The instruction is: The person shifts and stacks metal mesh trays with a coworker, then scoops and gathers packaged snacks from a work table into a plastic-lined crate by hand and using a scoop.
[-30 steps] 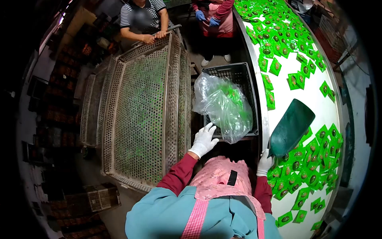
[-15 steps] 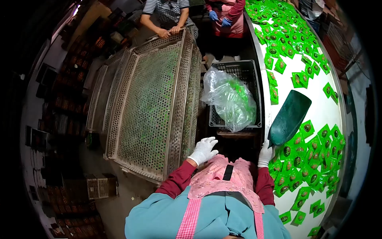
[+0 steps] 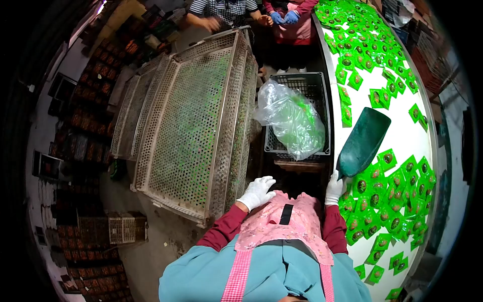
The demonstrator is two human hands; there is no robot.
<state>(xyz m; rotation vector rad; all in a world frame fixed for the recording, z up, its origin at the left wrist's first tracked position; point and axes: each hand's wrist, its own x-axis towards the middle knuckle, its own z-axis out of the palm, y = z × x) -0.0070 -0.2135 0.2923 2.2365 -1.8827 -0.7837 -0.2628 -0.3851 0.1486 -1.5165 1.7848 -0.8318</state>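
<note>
My left hand (image 3: 257, 193), in a white glove, hangs above the pink apron (image 3: 274, 221) with its fingers apart and nothing in it. At the near edge of the white table (image 3: 352, 132), my gloved right hand (image 3: 334, 189) is closed on the handle of a dark green scoop (image 3: 364, 141). The scoop's blade lies over the table, beside many green packets (image 3: 375, 199) with a round brown item on each. Ahead of me a clear plastic bag (image 3: 292, 121) with green contents rests in a black crate (image 3: 322, 83).
A large perforated metal tray (image 3: 186, 131) stands at my left, with another behind it. Beyond it is a co-worker in a striped shirt (image 3: 229, 11); a second wears blue gloves (image 3: 285, 18). Stacked crates (image 3: 93, 116) line the left wall. A pale crate (image 3: 123, 228) sits on the floor.
The striped-shirt co-worker's hands have come off the metal tray's rim and spread apart. My left hand has drawn back from the bag. The other co-worker's gloved hands have come together.
</note>
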